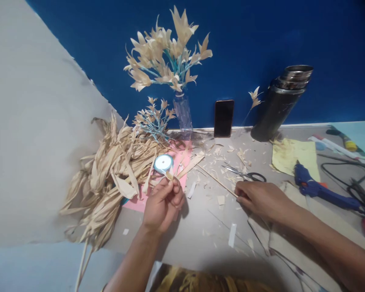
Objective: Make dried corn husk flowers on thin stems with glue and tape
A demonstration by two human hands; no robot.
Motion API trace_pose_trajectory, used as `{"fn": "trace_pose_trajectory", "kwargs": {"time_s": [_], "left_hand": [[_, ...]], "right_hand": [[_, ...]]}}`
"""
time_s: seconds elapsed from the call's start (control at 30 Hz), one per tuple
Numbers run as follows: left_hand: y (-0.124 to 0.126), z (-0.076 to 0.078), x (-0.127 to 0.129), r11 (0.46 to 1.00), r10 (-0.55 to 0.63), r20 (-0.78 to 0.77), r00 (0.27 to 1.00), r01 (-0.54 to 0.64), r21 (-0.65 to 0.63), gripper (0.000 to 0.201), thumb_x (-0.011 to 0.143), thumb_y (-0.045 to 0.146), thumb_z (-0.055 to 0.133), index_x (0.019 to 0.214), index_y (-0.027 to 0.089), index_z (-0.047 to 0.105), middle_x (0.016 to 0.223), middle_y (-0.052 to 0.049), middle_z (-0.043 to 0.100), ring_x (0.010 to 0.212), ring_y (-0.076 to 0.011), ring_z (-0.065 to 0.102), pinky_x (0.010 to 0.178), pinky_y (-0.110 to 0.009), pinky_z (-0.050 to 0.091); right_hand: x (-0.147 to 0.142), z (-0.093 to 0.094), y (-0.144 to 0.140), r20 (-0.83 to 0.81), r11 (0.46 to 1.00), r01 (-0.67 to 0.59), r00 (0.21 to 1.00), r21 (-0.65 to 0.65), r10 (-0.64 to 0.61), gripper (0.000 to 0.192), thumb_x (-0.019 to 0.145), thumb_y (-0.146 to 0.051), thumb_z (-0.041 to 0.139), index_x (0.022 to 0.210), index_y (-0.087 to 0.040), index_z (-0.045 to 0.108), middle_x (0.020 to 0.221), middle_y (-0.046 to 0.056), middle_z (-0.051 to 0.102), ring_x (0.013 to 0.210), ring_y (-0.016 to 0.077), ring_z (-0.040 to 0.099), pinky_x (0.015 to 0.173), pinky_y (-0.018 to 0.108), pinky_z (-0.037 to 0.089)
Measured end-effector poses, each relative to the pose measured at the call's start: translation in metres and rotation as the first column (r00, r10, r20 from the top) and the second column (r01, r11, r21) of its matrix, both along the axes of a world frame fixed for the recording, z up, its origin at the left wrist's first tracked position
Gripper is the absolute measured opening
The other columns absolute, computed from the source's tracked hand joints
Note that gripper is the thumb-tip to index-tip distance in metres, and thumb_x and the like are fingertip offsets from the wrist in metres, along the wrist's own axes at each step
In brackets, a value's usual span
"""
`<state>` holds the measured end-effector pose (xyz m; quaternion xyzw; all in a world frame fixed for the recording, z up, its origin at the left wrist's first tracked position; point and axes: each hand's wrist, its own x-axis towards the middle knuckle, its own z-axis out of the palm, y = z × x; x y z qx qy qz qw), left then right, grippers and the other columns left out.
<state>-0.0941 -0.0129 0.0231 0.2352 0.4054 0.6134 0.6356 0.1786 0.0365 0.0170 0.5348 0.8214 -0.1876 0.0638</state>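
My left hand [164, 200] is closed in a pinch on a small pale piece of dried husk [169, 175], held up over the pink paper [136, 205]. Just behind it lies a white spool with a blue rim [163, 163]. To the right, my right hand [258, 199] is low over the table with fingers curled. A thin straw-coloured stick [217, 180] runs from a husk strip [192, 165] to between its thumb and forefinger. Black-handled scissors [255, 177] lie right behind that hand. Its other fingers are hidden.
Dried corn husks [109, 170] heap at left. Husk flowers [167, 52] stand in a clear bottle [183, 115]. A phone [224, 118] and dark flask [276, 107] are by the wall. A blue glue gun [322, 190] and its cable lie right; scraps litter the table.
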Motion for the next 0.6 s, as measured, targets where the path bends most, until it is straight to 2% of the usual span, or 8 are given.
{"fn": "trace_pose_trajectory", "kwargs": {"time_s": [0.07, 0.13, 0.2, 0.27, 0.33, 0.43, 0.53, 0.6], "left_hand": [[-0.004, -0.006, 0.0, 1.0, 0.003, -0.155, 0.988, -0.002, 0.006, 0.022, 0.077, 0.03, 0.08, 0.074, 0.017, 0.064, 0.063, 0.004, 0.058, 0.046, -0.0066, 0.046, 0.045, -0.02, 0.033], [-0.009, -0.014, 0.004, 0.998, -0.061, -0.385, 0.921, 0.058, -0.019, 0.019, 0.082, 0.03, 0.074, 0.07, 0.018, 0.064, 0.056, 0.004, 0.057, 0.044, -0.008, 0.045, 0.045, -0.022, 0.032], [-0.015, -0.02, 0.009, 0.989, -0.13, -0.617, 0.776, 0.143, -0.028, 0.015, 0.082, 0.024, 0.07, 0.069, 0.018, 0.069, 0.057, 0.002, 0.06, 0.05, -0.0109, 0.051, 0.052, -0.024, 0.038], [-0.018, -0.024, 0.014, 0.976, -0.164, -0.767, 0.621, 0.217, -0.033, 0.012, 0.08, 0.02, 0.069, 0.07, 0.019, 0.074, 0.065, -0.002, 0.068, 0.062, -0.0146, 0.06, 0.062, -0.027, 0.043], [-0.02, -0.027, 0.017, 0.958, -0.213, -0.831, 0.515, 0.279, -0.072, 0.011, 0.079, 0.021, 0.071, 0.071, 0.02, 0.078, 0.072, -0.004, 0.073, 0.071, -0.0176, 0.063, 0.067, -0.029, 0.045], [-0.019, -0.028, 0.017, 0.923, -0.31, -0.847, 0.431, 0.35, -0.16, 0.007, 0.076, 0.021, 0.073, 0.077, 0.019, 0.08, 0.077, -0.005, 0.075, 0.074, -0.0195, 0.066, 0.069, -0.03, 0.046], [-0.019, -0.022, 0.013, 0.898, -0.373, -0.831, 0.412, 0.386, -0.211, 0.017, 0.074, 0.016, 0.072, 0.089, 0.019, 0.079, 0.079, -0.003, 0.075, 0.073, -0.018, 0.065, 0.068, -0.028, 0.047], [-0.02, -0.012, 0.008, 0.91, -0.354, -0.821, 0.448, 0.368, -0.191, 0.01, 0.077, 0.017, 0.068, 0.083, 0.019, 0.075, 0.074, -0.001, 0.072, 0.065, -0.0152, 0.062, 0.063, -0.026, 0.045]], "right_hand": [[0.003, 0.006, 0.001, 0.023, 1.0, 0.009, 1.0, -0.002, -0.009, 0.015, 0.095, -0.029, 0.055, 0.091, -0.024, 0.069, 0.091, 0.005, 0.078, 0.083, 0.0257, 0.07, 0.062, 0.03, 0.028], [0.009, 0.009, 0.002, 0.035, 1.0, 0.019, 0.999, 0.018, -0.02, 0.019, 0.097, -0.034, 0.053, 0.091, -0.026, 0.069, 0.092, 0.004, 0.079, 0.082, 0.0264, 0.07, 0.061, 0.03, 0.03], [0.018, 0.008, 0.002, 0.033, 0.998, 0.025, 0.999, 0.061, -0.027, 0.02, 0.097, -0.038, 0.053, 0.091, -0.027, 0.069, 0.091, 0.004, 0.079, 0.08, 0.0266, 0.07, 0.06, 0.03, 0.031], [0.029, 0.003, 0.002, 0.029, 0.995, 0.024, 0.999, 0.099, -0.027, 0.02, 0.096, -0.041, 0.055, 0.09, -0.028, 0.069, 0.087, 0.004, 0.078, 0.075, 0.0267, 0.07, 0.059, 0.031, 0.032], [0.04, -0.003, 0.0, 0.012, 0.992, 0.018, 1.0, 0.122, -0.019, 0.021, 0.094, -0.045, 0.057, 0.089, -0.028, 0.069, 0.082, 0.004, 0.077, 0.071, 0.0265, 0.069, 0.058, 0.031, 0.033], [0.053, -0.011, -0.001, -0.036, 0.991, 0.023, 0.999, 0.13, -0.019, 0.021, 0.092, -0.046, 0.058, 0.089, -0.029, 0.07, 0.08, 0.004, 0.076, 0.067, 0.026, 0.068, 0.057, 0.031, 0.035], [0.06, -0.017, 0.001, -0.09, 0.99, 0.067, 0.994, 0.125, -0.056, 0.022, 0.091, -0.046, 0.058, 0.087, -0.029, 0.071, 0.078, 0.005, 0.075, 0.067, 0.0263, 0.068, 0.056, 0.031, 0.037], [0.063, -0.021, 0.005, -0.121, 0.987, 0.098, 0.989, 0.127, -0.083, 0.025, 0.09, -0.048, 0.058, 0.085, -0.028, 0.071, 0.078, 0.005, 0.074, 0.067, 0.0265, 0.068, 0.055, 0.031, 0.038]]}}
